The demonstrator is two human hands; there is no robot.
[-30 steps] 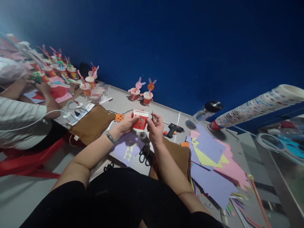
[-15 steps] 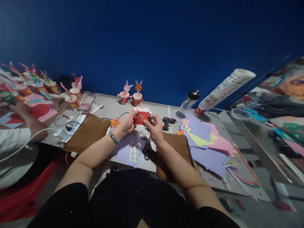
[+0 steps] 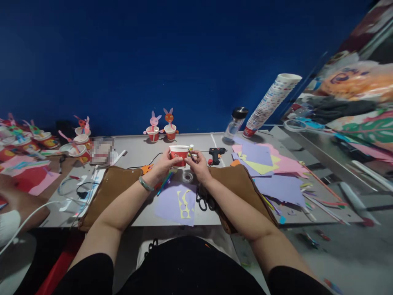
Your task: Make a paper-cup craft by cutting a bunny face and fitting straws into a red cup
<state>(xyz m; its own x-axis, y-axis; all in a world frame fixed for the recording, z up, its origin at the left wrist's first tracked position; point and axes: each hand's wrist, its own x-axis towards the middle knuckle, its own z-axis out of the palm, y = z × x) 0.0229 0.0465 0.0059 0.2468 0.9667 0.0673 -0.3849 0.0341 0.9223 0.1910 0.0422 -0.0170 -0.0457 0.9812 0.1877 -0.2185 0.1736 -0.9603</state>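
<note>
A red paper cup [image 3: 178,154] with a white rim is held upright above the table by my left hand [image 3: 163,167], its fingers closed around the side. My right hand [image 3: 199,166] is closed at the cup's right side, pinching a thin dark pen-like tool [image 3: 190,155] whose kind I cannot make out. Just below the hands lies a roll of clear tape [image 3: 187,176]. Nearer me are a purple sheet [image 3: 167,205], a yellow cut-out scrap [image 3: 184,207] and black scissors [image 3: 202,201].
A black glue gun [image 3: 217,155], a bottle [image 3: 234,126] and a tall leaning cup stack [image 3: 270,104] stand right. Two rabbit cups [image 3: 152,133] are by the wall. Brown cushions [image 3: 115,188] lie under my forearms. Coloured paper [image 3: 282,190] covers the right; another person's arm [image 3: 27,200] is left.
My view has shifted and tilted. The cup has turned more upright in my hands, showing its full tapered side. Both hands keep hold; more of the table's front edge shows.
</note>
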